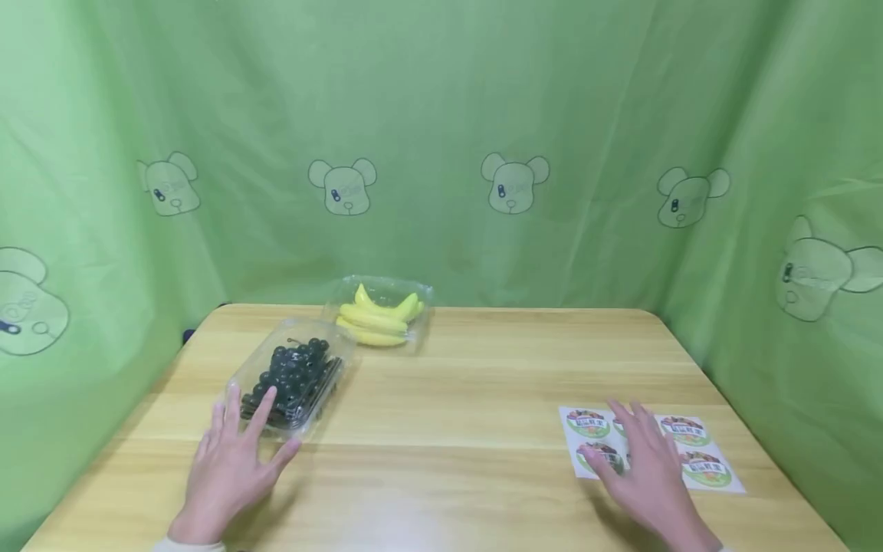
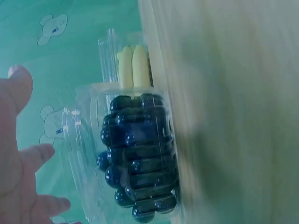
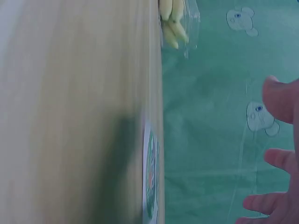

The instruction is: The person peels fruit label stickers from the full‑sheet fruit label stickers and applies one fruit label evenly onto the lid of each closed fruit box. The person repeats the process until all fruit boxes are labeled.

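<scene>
Clear plastic box of grapes [image 1: 293,374] sits on wooden surface [image 1: 455,399], just in front-left of box of bananas [image 1: 381,313]. Left hand [image 1: 231,460], fingers spread, fingertips at grape box's near edge, nothing gripped. Right hand [image 1: 645,464], fingers spread, hovers over sticker sheet [image 1: 697,456], far right of grape box; contact unclear. Judged step: reaching in. Next move likely calls for steadying box, peeling one sticker by its edge.

Sticker sheet [image 1: 697,452] print — illegible
</scene>
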Action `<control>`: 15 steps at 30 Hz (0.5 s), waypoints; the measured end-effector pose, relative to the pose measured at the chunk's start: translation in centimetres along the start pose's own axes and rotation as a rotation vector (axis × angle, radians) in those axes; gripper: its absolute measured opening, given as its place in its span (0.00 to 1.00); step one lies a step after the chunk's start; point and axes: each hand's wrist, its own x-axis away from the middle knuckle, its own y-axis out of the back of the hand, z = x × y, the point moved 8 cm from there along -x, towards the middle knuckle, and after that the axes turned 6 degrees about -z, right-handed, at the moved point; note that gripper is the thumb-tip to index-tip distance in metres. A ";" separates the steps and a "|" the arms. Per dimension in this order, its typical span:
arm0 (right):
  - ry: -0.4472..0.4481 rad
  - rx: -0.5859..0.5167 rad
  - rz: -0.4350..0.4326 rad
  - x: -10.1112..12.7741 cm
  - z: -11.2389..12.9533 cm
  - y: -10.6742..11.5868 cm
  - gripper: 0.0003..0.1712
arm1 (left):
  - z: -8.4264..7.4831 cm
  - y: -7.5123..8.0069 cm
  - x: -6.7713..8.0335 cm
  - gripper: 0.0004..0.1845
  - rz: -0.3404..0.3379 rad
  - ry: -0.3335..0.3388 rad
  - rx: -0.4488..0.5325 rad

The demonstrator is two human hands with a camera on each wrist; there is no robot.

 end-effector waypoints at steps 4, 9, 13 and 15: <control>0.014 -0.058 -0.013 -0.9 0.6 0.2 0.46 | 0.0 -0.2 -0.1 0.52 0.016 0.016 0.067; 0.013 -0.108 -0.019 -2.3 1.1 0.2 0.43 | 0.7 -0.6 0.1 0.58 0.050 0.100 0.185; -0.032 -0.148 0.028 -3.2 1.3 -0.6 0.44 | 1.1 -0.4 0.3 0.59 0.062 0.167 0.249; -0.049 -0.162 0.051 -3.6 1.3 -1.1 0.44 | 1.2 -0.3 0.3 0.59 0.073 0.205 0.286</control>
